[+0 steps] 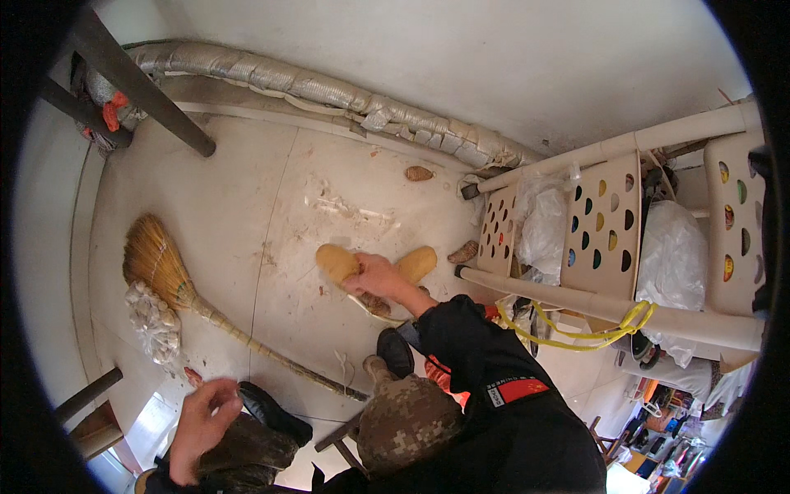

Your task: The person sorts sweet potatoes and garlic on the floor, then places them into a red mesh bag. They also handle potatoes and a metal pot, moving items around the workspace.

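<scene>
My right hand (379, 276) grips a rounded, elongated tan-yellow object (336, 262), perhaps a slipper, above the tiled floor. A second, similar tan-yellow object (418, 263) lies just to the right, partly behind my wrist. Below this hand, a brown ringed root (374, 304), like a taro, lies by a curved pale rim, mostly hidden by my arm. My left hand (210, 410) is at the lower left beside a black shoe (271, 407). Its fingers are loosely curled, with a gap to the thumb and nothing seen between them. A small reddish piece (192, 376) shows by its fingertips.
A straw broom (160, 265) and a knotted plastic bag (153, 321) of pale lumps lie left. More brown roots (418, 173) are on the floor. A perforated shelf rack (602, 216) holding plastic bags stands right. A foil-wrapped pipe (321, 86) follows the wall.
</scene>
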The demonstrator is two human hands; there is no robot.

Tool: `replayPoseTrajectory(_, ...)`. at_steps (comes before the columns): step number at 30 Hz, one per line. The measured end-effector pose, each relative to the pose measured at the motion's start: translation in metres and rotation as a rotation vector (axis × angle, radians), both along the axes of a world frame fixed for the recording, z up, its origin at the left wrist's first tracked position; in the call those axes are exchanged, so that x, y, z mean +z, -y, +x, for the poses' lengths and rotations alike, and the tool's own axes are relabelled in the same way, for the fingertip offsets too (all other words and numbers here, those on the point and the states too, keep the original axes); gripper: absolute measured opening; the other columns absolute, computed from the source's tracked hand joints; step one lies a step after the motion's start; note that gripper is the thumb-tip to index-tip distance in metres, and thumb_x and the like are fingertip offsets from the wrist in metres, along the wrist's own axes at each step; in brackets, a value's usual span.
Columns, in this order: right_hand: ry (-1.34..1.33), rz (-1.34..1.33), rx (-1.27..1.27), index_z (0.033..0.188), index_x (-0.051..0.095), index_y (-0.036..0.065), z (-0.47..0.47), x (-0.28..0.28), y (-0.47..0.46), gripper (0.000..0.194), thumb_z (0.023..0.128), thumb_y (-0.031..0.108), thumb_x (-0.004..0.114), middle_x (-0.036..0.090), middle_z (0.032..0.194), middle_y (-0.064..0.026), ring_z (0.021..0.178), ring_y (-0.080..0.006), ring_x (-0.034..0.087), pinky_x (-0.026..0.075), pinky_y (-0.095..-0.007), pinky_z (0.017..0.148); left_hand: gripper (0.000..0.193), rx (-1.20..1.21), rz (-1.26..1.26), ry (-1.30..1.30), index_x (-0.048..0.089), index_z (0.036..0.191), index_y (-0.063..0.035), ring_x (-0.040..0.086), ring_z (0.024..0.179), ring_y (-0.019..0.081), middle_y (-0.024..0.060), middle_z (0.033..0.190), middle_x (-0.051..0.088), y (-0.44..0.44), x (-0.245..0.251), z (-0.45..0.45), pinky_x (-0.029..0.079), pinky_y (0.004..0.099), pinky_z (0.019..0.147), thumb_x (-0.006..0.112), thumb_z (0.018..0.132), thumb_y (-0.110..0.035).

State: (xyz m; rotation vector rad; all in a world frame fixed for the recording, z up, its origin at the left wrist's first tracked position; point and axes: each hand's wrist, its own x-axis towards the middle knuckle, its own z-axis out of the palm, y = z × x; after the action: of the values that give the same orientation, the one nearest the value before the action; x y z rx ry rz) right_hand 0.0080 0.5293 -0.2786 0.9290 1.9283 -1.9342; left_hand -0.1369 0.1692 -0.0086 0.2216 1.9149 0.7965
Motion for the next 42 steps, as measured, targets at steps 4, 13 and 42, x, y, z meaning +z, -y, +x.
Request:
replayPoseTrajectory(4, -0.212, 0.149, 0.332, 0.112, 0.063, 0.0, -0.007, 0.048, 0.035, 0.045, 0.073, 0.017, 0.077, 0.069, 0.089, -0.0123, 0.08, -0.0213, 0.065, 0.052, -0.0349, 0.072, 0.054, 0.172, 0.189, 0.024, 0.049, 0.135, -0.0009, 0.06, 0.104, 0.0169, 0.0098, 0.121, 0.059, -0.047, -0.079, 0.013, 0.051, 0.0299, 0.088, 0.072, 0.09, -0.02)
replayPoseTrajectory(13, -0.385, -0.178, 0.601, 0.116, 0.064, 0.001, -0.001, 0.086, 0.074, 0.046, 0.075, 0.018, 0.077, 0.071, 0.09, -0.0161, 0.08, -0.0262, 0.069, 0.054, -0.0366, 0.072, 0.061, 0.495, 0.225, 0.948, 0.048, 0.134, -0.0002, 0.072, 0.088, 0.0294, 0.0159, 0.11, 0.067, -0.058, -0.132, 0.042, 0.062, 0.0386, 0.073, 0.058, 0.096, -0.046)
replayPoseTrajectory(42, 0.007, -0.473, 0.384, 0.09, 0.059, 0.002, 0.014, 0.062, 0.092, 0.05, 0.105, 0.046, 0.039, 0.055, 0.065, -0.0024, 0.057, -0.0126, 0.058, 0.046, -0.028, 0.051, 0.079, -0.042, 0.187, -0.308, 0.039, 0.14, -0.0031, 0.057, 0.113, 0.0366, 0.0231, 0.122, 0.055, -0.07, -0.155, 0.098, 0.049, 0.0422, 0.095, 0.079, 0.073, -0.017)
